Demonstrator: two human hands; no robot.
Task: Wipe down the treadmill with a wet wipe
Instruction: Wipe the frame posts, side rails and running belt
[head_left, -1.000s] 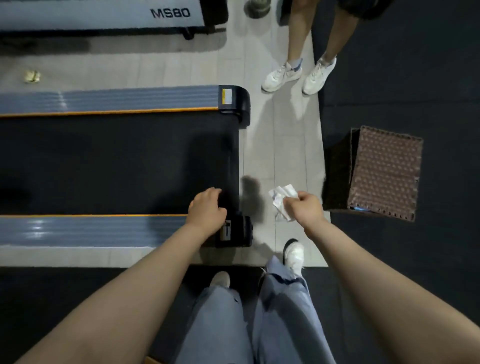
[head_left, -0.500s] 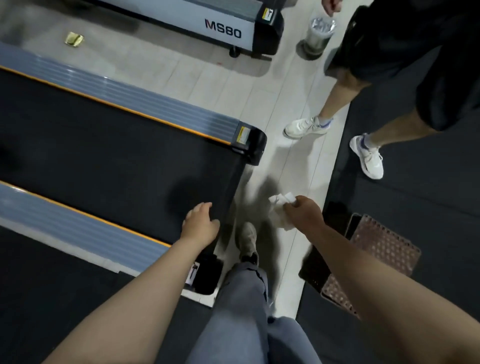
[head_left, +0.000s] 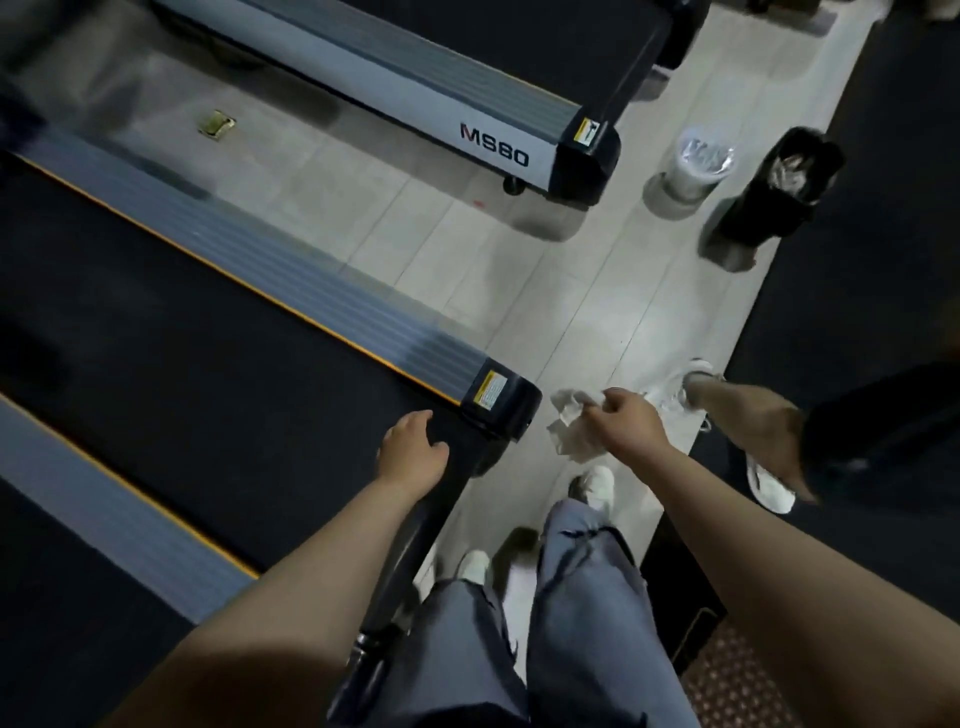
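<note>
Right hand (head_left: 626, 426) pinches wet wipe (head_left: 569, 428); left hand (head_left: 410, 457) rests on treadmill (head_left: 208, 332).

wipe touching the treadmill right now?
Apart. Head view: the wipe hangs from the right hand over bare floor, with floor showing between it and the treadmill.

"MS80" on far treadmill's side rail (head_left: 493, 150), warning stickers unreadable

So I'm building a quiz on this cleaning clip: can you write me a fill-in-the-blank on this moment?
1. The crumpled wet wipe is held in the ____ hand.
2. The left hand rests on the rear edge of the treadmill's ____.
3. The neighbouring treadmill is marked ____.

Missing words: right; belt; MS80
</note>
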